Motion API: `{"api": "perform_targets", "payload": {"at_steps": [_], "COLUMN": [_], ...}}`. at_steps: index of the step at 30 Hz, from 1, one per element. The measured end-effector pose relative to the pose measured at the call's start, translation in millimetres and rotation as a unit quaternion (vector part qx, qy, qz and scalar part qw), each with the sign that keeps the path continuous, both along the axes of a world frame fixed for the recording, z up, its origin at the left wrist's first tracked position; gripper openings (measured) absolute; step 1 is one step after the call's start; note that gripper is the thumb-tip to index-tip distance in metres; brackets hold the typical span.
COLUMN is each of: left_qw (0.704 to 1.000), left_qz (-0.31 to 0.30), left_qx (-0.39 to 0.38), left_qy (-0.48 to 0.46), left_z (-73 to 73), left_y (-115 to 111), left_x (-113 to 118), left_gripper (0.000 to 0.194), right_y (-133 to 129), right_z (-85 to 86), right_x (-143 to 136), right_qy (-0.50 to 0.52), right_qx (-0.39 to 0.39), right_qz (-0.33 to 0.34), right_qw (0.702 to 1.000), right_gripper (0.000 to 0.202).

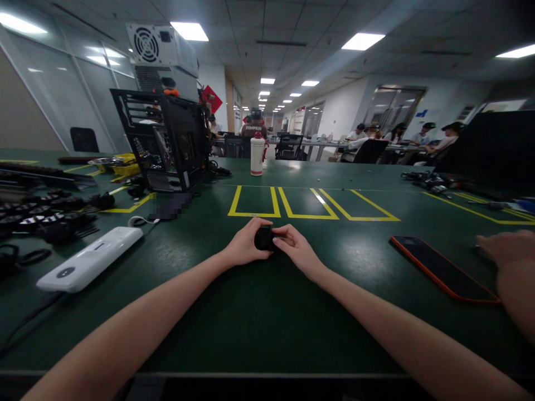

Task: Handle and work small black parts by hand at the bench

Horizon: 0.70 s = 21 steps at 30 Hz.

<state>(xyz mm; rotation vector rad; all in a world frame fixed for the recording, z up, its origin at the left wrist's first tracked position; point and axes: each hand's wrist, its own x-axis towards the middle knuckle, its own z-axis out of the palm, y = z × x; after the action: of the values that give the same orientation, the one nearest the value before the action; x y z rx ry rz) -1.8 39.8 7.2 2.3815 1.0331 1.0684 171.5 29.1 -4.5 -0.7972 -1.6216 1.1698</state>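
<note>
Between my two hands, just short of the yellow tape frames, is a small black rounded object (263, 238); its kind I cannot make out. My left hand (243, 243) curls around its left side, thumb below and fingers above. On its right side, the fingertips of my right hand (296, 248) pinch its edge. Both hands rest low over the green tabletop (267, 317). Part of the object is hidden behind my fingers.
A white power strip (94, 259) lies left, near black cables and an open computer case (167, 139). A white bottle (257, 155) stands behind the yellow tape (254, 214). To the right lies an orange-edged phone (438, 267), beside another person's hand (510, 250).
</note>
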Motion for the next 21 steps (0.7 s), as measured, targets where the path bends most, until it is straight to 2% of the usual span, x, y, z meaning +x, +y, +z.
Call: {"api": "perform_targets", "payload": {"at_steps": [6, 12, 18, 21], "left_qw": [1.0, 1.0, 1.0, 1.0], "left_qz": [-0.005, -0.005, -0.003, -0.005], "left_qx": [0.011, 0.018, 0.016, 0.014], "left_qy": [-0.004, 0.001, 0.004, 0.001], "left_z": [-1.6, -1.7, 0.1, 1.1], "left_y": [1.2, 1.1, 0.1, -0.7], "left_x": [-1.1, -1.2, -2.1, -1.8], "left_gripper": [0.06, 0.059, 0.061, 0.059], "right_y": [3.6, -0.1, -0.5, 1.6], "right_z": [-0.8, -1.9, 1.0, 2.2], "right_x": [1.3, 0.6, -0.7, -0.4], "right_qy": [-0.038, -0.004, -0.013, -0.026], "right_qx": [-0.016, -0.019, -0.005, -0.003], "right_qz": [-0.018, 0.011, -0.006, -0.02], "right_qw": [0.999, 1.0, 1.0, 0.999], "right_gripper": [0.031, 0.032, 0.016, 0.024]}}
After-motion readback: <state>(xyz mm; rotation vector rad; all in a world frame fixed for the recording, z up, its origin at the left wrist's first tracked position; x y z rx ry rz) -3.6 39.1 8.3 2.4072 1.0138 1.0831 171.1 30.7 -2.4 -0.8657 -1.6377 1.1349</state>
